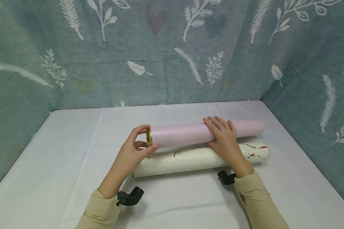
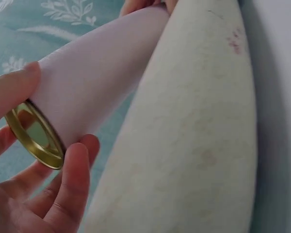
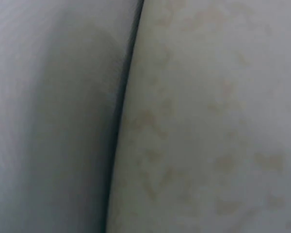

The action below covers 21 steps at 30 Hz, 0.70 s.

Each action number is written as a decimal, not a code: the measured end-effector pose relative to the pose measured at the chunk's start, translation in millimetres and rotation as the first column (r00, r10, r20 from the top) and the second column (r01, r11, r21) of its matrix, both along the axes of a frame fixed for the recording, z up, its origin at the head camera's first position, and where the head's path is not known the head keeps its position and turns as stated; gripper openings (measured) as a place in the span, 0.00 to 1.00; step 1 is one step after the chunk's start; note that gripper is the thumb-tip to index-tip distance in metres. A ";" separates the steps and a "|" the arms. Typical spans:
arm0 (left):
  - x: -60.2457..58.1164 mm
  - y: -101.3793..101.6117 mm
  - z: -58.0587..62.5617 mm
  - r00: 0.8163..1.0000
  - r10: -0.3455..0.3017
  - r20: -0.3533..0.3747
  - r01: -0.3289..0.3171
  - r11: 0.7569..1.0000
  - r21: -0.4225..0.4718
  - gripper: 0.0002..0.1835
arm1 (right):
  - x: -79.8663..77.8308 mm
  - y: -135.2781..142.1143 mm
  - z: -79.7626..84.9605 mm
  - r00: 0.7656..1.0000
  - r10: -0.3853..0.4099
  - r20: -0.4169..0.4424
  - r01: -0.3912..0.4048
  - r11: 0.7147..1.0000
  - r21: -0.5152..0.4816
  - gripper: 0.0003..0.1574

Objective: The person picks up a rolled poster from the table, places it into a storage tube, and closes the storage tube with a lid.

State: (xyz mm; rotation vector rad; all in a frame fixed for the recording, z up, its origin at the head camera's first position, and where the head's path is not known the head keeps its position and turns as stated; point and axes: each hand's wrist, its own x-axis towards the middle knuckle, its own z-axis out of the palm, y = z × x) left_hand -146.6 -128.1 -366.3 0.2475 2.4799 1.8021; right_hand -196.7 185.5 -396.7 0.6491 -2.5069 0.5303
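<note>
A long pink cardboard tube (image 1: 177,135) with a gold metal end (image 1: 149,136) lies crosswise in the head view. My left hand (image 1: 134,147) holds its left end, thumb on the near side and fingers around the rim. In the left wrist view, the shiny gold end (image 2: 39,138) shows between the thumb and fingers. Over the tube's right half, my right hand (image 1: 224,140) grips from above, thumb on the near side. Just in front lies a cream tube (image 1: 183,160) with dark branch marks and red blossoms, partly covered by the right hand. Its mottled surface (image 3: 208,126) fills much of the right wrist view.
Both tubes are over a table with a white cloth (image 1: 60,165). A green-blue curtain with white leaf prints (image 1: 160,76) hangs behind the table and along its sides. Black wrist mounts (image 1: 130,196) stick out beside both sleeves, low over the cloth.
</note>
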 end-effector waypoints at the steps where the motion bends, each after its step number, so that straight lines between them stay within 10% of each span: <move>1: -1.2 -2.5 0.1 1.000 -0.002 0.005 0.002 1.000 0.002 0.37 | 0.1 0.8 0.3 1.000 -0.015 0.027 0.015 1.000 0.001 0.52; 8: -12.1 -29.5 2.0 0.999 0.017 0.037 -0.017 1.000 0.000 0.36 | 1.2 21.9 7.5 0.941 -0.146 0.305 0.143 0.989 0.032 0.48; 21: -41.0 -50.4 11.1 0.991 -0.046 0.124 0.043 0.999 0.027 0.38 | -17.3 95.3 41.5 0.702 -0.162 0.693 0.110 0.987 0.119 0.50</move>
